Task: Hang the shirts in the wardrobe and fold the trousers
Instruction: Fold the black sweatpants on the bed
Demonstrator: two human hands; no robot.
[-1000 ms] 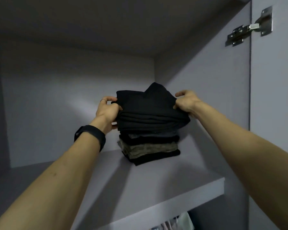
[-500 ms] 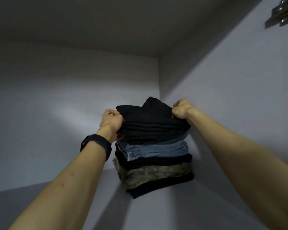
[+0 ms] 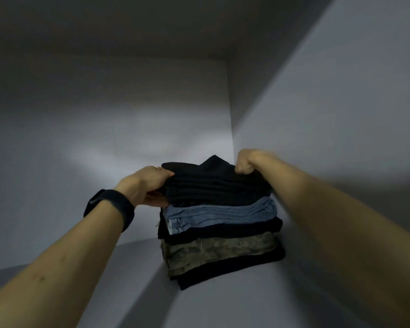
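Observation:
A stack of folded trousers stands on the grey wardrobe shelf [image 3: 223, 308] in its back right corner. The top piece is a folded black pair [image 3: 213, 185]. My left hand [image 3: 147, 185] grips its left edge, thumb on top and fingers underneath. My right hand [image 3: 246, 162] grips its right edge with curled fingers. Under it lie a blue denim pair [image 3: 220, 214], another black pair [image 3: 223, 229], a camouflage pair [image 3: 218, 252] and a black pair [image 3: 230, 268] at the bottom.
The wardrobe's right side wall [image 3: 341, 114] runs close beside the stack and my right forearm. The back wall [image 3: 104, 138] is just behind. The shelf stretches to the left of the stack. A dark band sits on my left wrist [image 3: 109, 208].
The view has moved closer and tilted up, so the hinge and shelf front edge have left the frame. The black pair has come down onto the blue denim pair, both hands still gripping it.

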